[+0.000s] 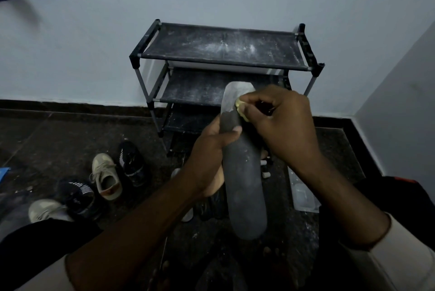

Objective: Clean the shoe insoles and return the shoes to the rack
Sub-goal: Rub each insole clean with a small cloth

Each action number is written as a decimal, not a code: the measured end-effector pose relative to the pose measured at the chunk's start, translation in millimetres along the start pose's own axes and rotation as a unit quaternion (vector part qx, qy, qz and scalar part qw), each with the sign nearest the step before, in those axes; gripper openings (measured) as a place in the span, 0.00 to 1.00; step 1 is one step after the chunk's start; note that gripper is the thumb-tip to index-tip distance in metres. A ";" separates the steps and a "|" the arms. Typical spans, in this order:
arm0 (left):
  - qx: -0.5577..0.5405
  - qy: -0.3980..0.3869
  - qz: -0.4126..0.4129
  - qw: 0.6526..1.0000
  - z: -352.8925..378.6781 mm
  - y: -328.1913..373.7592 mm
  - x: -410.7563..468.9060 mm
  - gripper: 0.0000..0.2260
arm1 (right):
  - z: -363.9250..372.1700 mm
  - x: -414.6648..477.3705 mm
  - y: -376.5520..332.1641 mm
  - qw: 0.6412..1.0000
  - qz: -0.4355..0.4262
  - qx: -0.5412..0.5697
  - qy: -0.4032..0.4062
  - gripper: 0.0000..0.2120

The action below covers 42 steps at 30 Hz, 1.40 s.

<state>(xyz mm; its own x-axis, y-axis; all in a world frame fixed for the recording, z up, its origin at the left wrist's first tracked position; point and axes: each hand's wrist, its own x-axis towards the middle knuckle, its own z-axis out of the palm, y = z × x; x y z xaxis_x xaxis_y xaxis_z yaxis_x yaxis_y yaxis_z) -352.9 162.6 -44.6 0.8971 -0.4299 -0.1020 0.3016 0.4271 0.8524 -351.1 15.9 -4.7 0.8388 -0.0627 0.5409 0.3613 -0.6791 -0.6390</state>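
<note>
The dark insole (244, 187) is held up in front of the person, running lengthwise away from them, its far end pale grey. The left hand (209, 161) grips it round the middle, fingers curled underneath and thumb laid across the upper face. The right hand (280, 121) pinches a small yellow pad (240, 105) (sponge or cloth, I cannot tell which) and presses it on the insole just where the pale part meets the dark.

The insole looks thin and is held at one place only, so hard rubbing near the far end could bend it, or twist it out of the left hand's grip and onto the gritty floor. The pad is small and could slip from the fingertips.

Beyond, the shoe rack (188, 41) stands against the wall, its fabric shelves streaked with white dust; shoes returned to it as it is would likely pick that up. On the floor to the left lie a beige shoe (106, 177), a black striped shoe (131, 163) and two more like them nearer the person. A clear plastic container (303, 194) sits on the floor by the right forearm — its contents are too dim to make out.
</note>
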 end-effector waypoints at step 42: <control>0.094 0.052 0.044 0.993 -4.8 1.3 9.2 0.19 | -1.7 -4.4 5.8 1.000 0.022 0.002 0.003 0.06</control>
<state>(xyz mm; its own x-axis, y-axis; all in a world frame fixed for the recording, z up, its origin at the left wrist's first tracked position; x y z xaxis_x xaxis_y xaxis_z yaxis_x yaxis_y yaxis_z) -342.7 163.0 -46.9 0.9488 -0.3087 -0.0669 0.1635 0.2990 0.9401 -353.4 11.0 -9.9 0.8512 -0.0961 0.5160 0.3263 -0.6732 -0.6636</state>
